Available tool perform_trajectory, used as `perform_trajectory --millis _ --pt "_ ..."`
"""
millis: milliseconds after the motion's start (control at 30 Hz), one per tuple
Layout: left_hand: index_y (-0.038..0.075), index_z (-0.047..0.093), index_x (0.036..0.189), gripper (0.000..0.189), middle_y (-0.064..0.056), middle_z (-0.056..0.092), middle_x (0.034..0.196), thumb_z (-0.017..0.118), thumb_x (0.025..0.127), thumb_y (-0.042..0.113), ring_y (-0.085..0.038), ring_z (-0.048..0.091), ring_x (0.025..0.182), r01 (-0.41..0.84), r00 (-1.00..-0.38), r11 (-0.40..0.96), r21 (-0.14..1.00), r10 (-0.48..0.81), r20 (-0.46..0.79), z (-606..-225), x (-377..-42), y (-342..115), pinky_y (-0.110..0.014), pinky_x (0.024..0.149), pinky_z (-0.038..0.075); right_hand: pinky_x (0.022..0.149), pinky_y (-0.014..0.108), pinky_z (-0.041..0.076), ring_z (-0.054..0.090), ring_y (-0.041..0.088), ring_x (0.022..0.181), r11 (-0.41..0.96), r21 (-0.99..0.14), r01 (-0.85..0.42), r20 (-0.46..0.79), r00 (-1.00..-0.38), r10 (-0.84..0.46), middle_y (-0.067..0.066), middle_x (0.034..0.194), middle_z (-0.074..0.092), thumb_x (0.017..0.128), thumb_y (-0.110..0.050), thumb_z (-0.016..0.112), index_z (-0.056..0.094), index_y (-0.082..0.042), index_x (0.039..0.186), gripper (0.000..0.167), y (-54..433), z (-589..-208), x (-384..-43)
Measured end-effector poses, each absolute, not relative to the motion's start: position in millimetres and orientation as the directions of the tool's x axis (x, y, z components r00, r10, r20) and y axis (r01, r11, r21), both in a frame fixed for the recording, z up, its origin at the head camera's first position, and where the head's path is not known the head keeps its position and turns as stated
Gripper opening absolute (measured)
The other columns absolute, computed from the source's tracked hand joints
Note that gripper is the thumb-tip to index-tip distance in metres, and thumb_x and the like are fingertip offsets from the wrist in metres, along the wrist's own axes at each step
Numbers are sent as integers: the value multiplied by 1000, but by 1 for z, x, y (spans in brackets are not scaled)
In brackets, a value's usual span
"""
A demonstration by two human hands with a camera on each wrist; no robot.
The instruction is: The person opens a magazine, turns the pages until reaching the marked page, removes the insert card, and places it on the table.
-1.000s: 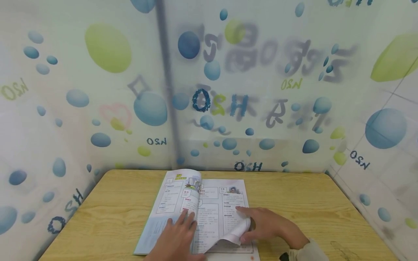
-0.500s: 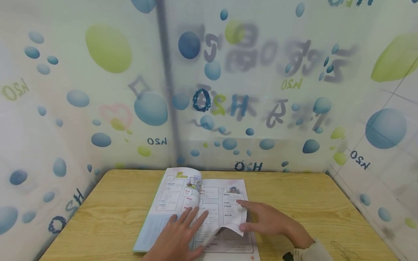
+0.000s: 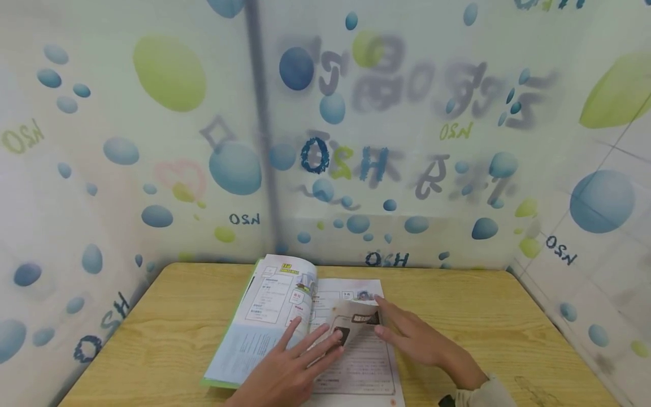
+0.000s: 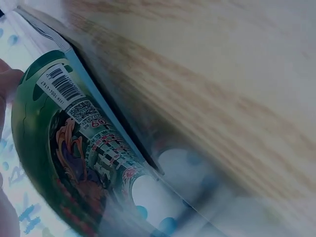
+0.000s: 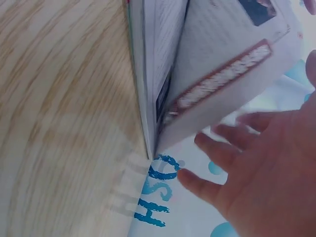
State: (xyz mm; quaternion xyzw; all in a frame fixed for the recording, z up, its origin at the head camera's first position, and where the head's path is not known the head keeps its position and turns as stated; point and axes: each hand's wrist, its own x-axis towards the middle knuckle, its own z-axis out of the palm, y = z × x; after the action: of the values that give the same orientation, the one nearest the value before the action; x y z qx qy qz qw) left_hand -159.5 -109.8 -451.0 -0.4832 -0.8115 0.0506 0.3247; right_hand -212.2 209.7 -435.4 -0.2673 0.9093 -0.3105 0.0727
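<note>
A magazine [image 3: 272, 297] lies spread on the wooden table, its left pages bowed upward. One right-hand page [image 3: 356, 323] is lifted and folded over toward the left, baring a greyish underside with dark pictures. Spread fingers of my left hand [image 3: 287, 370] lie over the magazine's middle, reaching that page. My right hand [image 3: 424, 342] is at the page's right edge, fingers extended and thumb apart; whether they touch it I cannot tell. In the left wrist view the green back cover [image 4: 42, 128] shows a barcode. Behind the right hand's loose fingers, the right wrist view shows the raised page [image 5: 212, 54].
The wooden table [image 3: 483, 316] extends on both sides of the magazine. Around its back and sides hangs a pale curtain [image 3: 224, 107] printed with blue and green drops and mirrored lettering.
The page's lower right corner has risen and folded over up and leftward. My right hand has shifted slightly up along the page edge. The left fingers have spread and moved right.
</note>
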Motion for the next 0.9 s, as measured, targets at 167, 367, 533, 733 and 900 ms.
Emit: perform_trajectory --millis 167,367,533,733,900 --pt "22 66 131 57 0 49 150 74 75 33 -21 35 145 745 -374 530 -405 835 404 -450 -159 -110 -55 115 21 114 62 21 20 38 148 700 -575 -424 -14 -850 -526 17 163 16 97 -50 58 16 -3 158 88 211 -437 -213" --pt "23 73 116 38 -2 53 146 72 80 36 -24 37 143 764 -424 526 -374 846 323 -449 -159 -111 -57 112 28 109 70 22 31 40 144 717 -489 -496 -161 -757 -633 19 157 34 72 -59 81 42 -5 150 103 211 -438 -212" --pt "24 75 112 35 -4 52 147 71 81 39 -26 39 142 762 -442 528 -375 847 294 -448 -159 -111 -59 112 25 110 68 21 31 38 145 735 -474 -485 -238 -733 -637 13 159 32 59 -59 88 46 -13 149 110 210 -439 -208" --pt "23 73 99 27 -5 57 141 75 75 35 -26 45 138 751 -434 555 -358 823 366 -450 -160 -111 -60 110 25 110 67 24 33 38 143 744 -430 -512 -212 -744 -634 14 159 34 54 -57 90 47 -12 148 113 208 -442 -204" --pt "21 69 86 19 -8 61 137 76 73 33 -27 49 135 743 -436 578 -337 800 411 -451 -162 -110 -60 109 28 111 63 27 34 37 143 753 -389 -530 -194 -752 -630 13 159 34 53 -57 90 46 -13 148 114 205 -445 -203"
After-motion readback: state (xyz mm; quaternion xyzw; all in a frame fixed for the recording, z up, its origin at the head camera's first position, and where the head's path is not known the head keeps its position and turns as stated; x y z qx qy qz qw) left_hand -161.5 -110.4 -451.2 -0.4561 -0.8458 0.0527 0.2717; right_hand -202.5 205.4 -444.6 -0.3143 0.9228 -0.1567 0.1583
